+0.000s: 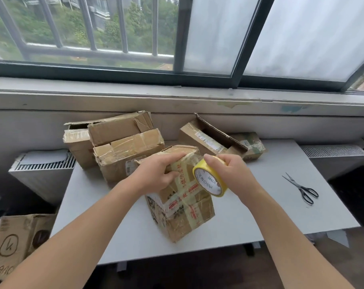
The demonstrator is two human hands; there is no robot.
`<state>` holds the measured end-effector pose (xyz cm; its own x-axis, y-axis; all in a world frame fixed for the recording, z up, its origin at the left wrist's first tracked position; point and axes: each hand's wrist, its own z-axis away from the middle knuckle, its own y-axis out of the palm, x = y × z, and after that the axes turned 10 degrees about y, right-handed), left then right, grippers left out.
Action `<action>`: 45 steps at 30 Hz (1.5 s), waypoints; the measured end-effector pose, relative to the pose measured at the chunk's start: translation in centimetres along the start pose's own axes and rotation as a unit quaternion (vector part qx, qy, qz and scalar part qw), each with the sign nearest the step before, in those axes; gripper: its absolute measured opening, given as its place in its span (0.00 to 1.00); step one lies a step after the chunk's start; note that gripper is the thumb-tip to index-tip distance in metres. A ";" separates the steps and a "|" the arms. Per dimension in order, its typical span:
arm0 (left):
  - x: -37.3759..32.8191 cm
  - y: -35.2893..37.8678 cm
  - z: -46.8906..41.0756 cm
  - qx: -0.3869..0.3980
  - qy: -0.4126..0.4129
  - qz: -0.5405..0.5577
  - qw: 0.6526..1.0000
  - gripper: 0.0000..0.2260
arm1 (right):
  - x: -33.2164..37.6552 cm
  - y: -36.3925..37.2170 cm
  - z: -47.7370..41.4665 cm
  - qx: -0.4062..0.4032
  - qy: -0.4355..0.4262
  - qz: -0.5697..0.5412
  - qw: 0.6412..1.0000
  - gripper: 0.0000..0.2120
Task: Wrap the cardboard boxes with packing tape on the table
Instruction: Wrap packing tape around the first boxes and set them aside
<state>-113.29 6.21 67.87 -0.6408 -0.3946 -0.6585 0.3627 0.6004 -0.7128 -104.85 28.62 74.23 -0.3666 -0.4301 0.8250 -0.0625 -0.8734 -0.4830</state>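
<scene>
While left grip (156,174) clasps box (189,207), right grip (229,174) holds tape (209,181) beside.

Crinkled cardboard box (183,207), glossy tape roll (210,180), matt table (281,205).

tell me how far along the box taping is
Done: no box looks plainly finished; the tape on them may be old. In hand: left hand grips the front box, right hand holds the tape roll by its top edge. Left: the stacked boxes, the open box, and cutting; scissors lie untouched.
</scene>
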 end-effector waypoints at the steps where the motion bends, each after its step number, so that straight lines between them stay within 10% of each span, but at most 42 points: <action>1: 0.0 0.1 -0.2 -0.005 -0.005 0.004 1.000 0.28 | 0.3 0.0 -0.1 -0.004 -0.012 -0.003 1.000 0.32; 18: 2.9 5.0 -0.5 -0.039 -0.253 0.214 0.943 0.22 | 0.0 2.3 -7.4 0.095 0.025 0.115 0.988 0.23; 45: 3.3 7.9 -0.7 -0.009 -0.231 0.123 0.965 0.22 | -14.6 -6.2 5.5 -0.025 0.181 0.178 0.967 0.28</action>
<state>-113.02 10.14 60.22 -0.1656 -0.5044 -0.8474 0.4515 0.7252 -0.5199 -93.97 39.06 66.75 -0.6729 -0.5858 0.4517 0.0858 -0.6683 -0.7389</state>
